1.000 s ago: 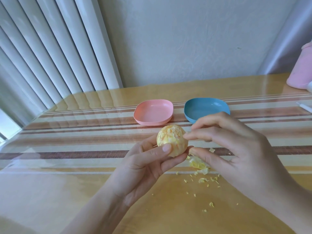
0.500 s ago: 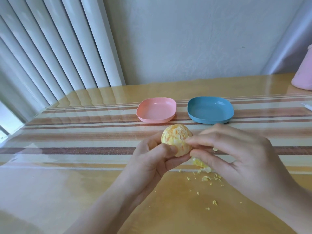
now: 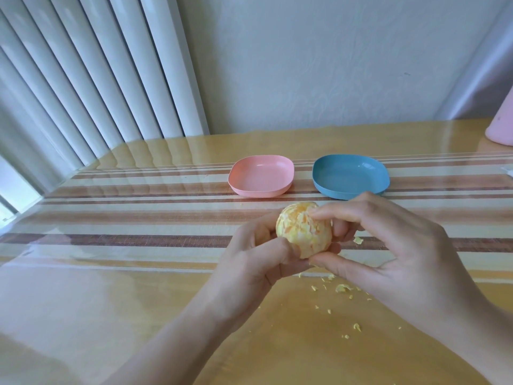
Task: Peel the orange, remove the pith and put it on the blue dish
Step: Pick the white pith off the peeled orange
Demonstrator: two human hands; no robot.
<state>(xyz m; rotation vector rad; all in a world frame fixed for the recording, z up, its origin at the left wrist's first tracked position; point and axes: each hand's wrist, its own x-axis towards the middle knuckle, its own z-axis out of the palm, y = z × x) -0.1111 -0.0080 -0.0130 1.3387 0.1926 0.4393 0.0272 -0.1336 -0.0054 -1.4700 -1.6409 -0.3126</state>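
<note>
Orange [image 3: 304, 234] in left hand [image 3: 249, 263] and right hand [image 3: 402, 259], near edge of blue dish [image 3: 350, 176].

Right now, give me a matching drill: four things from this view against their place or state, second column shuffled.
1. orange
2. blue dish
3. pink dish
4. pith scraps

A. empty, left of its twin
B. scattered on the table
C. held between left hand and right hand
D. empty, right of its twin

Pairs: 1-C, 2-D, 3-A, 4-B.
</note>
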